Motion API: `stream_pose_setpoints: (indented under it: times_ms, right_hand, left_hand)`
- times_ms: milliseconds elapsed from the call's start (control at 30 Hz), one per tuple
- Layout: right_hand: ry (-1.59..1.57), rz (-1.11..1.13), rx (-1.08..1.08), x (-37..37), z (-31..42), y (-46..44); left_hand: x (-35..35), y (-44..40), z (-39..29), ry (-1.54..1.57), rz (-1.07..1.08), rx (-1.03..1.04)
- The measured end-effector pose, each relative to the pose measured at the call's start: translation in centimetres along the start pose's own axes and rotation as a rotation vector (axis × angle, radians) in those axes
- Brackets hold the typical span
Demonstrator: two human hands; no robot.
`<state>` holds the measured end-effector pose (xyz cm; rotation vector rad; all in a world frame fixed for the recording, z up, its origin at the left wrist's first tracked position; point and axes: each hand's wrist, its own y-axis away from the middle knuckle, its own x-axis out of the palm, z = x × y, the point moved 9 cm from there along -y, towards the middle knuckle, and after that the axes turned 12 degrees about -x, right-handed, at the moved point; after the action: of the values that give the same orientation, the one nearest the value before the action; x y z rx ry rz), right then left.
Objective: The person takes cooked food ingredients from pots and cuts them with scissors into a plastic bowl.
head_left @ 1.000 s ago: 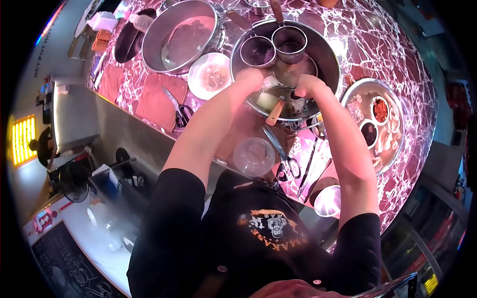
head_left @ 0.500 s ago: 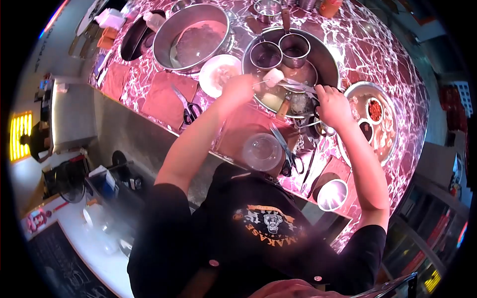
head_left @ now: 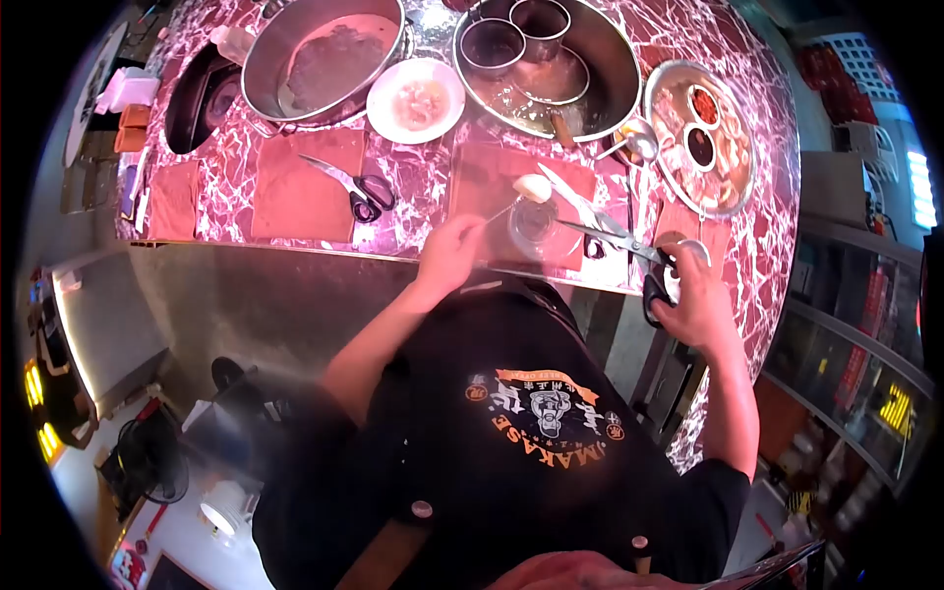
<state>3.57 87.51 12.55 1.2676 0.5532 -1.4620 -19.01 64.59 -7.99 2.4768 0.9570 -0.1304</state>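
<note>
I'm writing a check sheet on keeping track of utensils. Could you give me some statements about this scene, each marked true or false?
1. The left hand holds a thin stick with a white piece at its end. True.
2. The right hand is empty. False: it holds scissors.
3. The white bowl stands between the round pan and the large pot. True.
4. The white piece is inside the large pot. False: it is outside the pot, on the person's side.
5. Two round metal cups are in the large pot. True.
</note>
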Motion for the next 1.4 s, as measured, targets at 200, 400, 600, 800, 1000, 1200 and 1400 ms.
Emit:
stream_pose_setpoints:
  times_ms: [200,400,600,800,1000,1200,1400]
  right_hand:
    - [-0.015,0.042,0.109,9.9,0.2,-0.2]
    - [-0.059,0.03,0.148,11.3,-0.3,1.7]
    - [-0.012,0.005,0.152,10.2,0.7,2.0]
    - [-0.126,0.066,0.176,12.9,-1.3,2.6]
    - [-0.058,0.01,0.243,8.2,2.0,3.0]
    - [-0.228,-0.002,0.232,12.4,0.9,0.5]
    - [-0.164,0.075,0.285,9.7,0.8,0.4]
  left_hand:
    - [3.7,0.3,-0.2,-0.219,0.086,0.188]
    - [4.8,-0.4,2.1,-0.172,0.135,0.13]
    - [5.8,-1.3,6.2,0.035,0.302,-0.03]
    - [5.1,-1.1,6.0,-0.031,0.32,-0.048]
    - [4.0,-0.9,4.5,-0.199,0.283,-0.048]
    - [4.7,-0.7,4.3,-0.253,0.272,-0.007]
    - [4.1,-0.3,2.6,-0.472,0.233,0.07]
